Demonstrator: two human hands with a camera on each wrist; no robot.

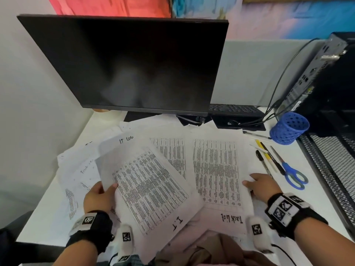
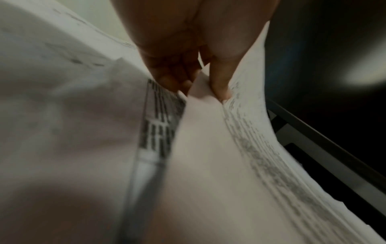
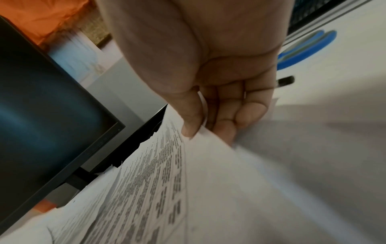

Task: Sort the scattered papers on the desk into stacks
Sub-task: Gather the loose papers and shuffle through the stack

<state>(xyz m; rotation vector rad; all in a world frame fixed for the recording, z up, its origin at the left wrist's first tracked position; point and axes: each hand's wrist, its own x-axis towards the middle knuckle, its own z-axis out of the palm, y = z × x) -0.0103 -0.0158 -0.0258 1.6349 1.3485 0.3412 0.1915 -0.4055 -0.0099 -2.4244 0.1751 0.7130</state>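
The left hand (image 1: 99,196) is raised a little over the desk (image 1: 41,223), wrist bent inward, thumb on top and fingers (image 2: 167,72) curled beneath, pinching the left edge of a printed sheet marked "I.T" (image 1: 151,189) so that it tilts above the pile. The right hand (image 1: 263,186) reaches in from the right, thumb (image 3: 191,118) over and fingers under the right edge of the sheet marked "Task List" (image 1: 217,175), gripping it. Loose papers (image 1: 76,169) lie overlapping across the desk, in front of a dark monitor (image 1: 123,62). To the right lie pens (image 1: 264,162), blue scissors (image 1: 292,172) and a blue mesh cup (image 1: 289,128) on its side.
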